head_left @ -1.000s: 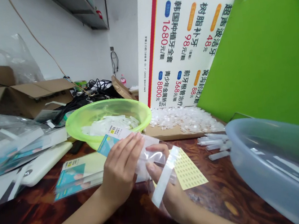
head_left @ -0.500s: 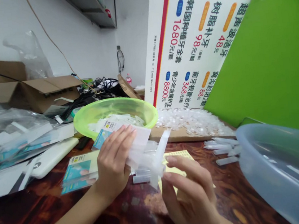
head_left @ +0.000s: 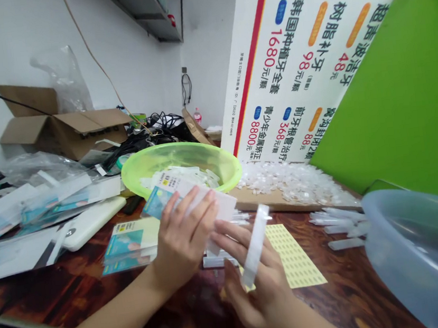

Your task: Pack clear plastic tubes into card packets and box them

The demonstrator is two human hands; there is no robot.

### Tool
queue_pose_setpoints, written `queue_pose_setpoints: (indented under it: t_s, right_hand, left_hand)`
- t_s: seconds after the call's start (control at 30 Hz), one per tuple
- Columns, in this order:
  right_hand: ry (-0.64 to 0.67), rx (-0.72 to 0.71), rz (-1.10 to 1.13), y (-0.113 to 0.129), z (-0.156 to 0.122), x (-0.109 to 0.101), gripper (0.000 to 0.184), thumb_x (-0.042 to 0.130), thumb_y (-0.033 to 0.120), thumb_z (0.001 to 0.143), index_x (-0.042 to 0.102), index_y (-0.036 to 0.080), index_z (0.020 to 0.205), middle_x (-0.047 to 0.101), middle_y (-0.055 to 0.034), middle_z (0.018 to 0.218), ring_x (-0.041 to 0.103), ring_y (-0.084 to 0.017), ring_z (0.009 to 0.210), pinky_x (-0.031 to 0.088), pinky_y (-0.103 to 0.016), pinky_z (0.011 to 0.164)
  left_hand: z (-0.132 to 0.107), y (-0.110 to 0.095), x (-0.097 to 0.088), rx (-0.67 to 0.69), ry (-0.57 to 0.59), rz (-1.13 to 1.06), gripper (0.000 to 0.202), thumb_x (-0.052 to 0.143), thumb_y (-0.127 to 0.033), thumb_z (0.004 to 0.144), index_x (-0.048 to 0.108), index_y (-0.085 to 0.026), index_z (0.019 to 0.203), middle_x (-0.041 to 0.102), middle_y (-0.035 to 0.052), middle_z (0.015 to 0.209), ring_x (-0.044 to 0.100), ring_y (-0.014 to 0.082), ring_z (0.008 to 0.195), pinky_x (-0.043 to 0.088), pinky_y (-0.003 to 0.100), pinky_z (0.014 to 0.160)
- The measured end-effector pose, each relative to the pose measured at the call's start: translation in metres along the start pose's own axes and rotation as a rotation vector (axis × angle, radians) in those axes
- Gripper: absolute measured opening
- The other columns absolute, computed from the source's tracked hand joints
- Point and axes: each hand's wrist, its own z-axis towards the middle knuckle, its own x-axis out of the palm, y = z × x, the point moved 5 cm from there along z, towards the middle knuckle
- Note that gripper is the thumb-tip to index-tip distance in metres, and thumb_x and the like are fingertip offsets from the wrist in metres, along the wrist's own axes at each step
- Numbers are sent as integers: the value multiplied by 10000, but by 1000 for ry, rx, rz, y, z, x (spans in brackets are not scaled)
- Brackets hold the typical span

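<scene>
Left hand point(head_left: 186, 237) grasps a printed packet point(head_left: 168, 186). Right hand point(head_left: 263, 278) is at its edge, grip unclear; white strip point(head_left: 256, 245) overlies it.

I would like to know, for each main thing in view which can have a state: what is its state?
Printed packet: held in the left hand, partly covered.
Translucent strip: slanting across the right hand; grip unclear.
Sticker sheet: flat on the table, partly hidden.
Lime-green bowl: uncovered, holding whitish pieces.
Small clear pieces: heaped loosely.
Blue tub: uncovered.
Cardboard box: flaps open.
Signboard: standing tilted, lettering sideways.
Bottle: upright.
</scene>
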Motion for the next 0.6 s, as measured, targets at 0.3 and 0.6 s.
queue_pose_setpoints:
  t_s: [0.3,0.6]
  right_hand:
    - [109,48,28,-2,5,2,482,494,57,764,531,188,1227,629,-113,1245,579,-256,1140,511,-376,953]
    - [196,89,70,-9,1,11,453,498,49,798,534,204,1222,607,-111,1195,553,-267,1052,507,-458,927]
  left_hand:
    - [3,-10,1,106,40,47,331,340,-54,973,631,-35,1130,736,153,1133,646,260,1143,430,422,1018]
    - [-2,-17,4,74,29,37,351,335,-73,977,640,-64,1151,741,101,1150,653,220,1131,484,358,944]
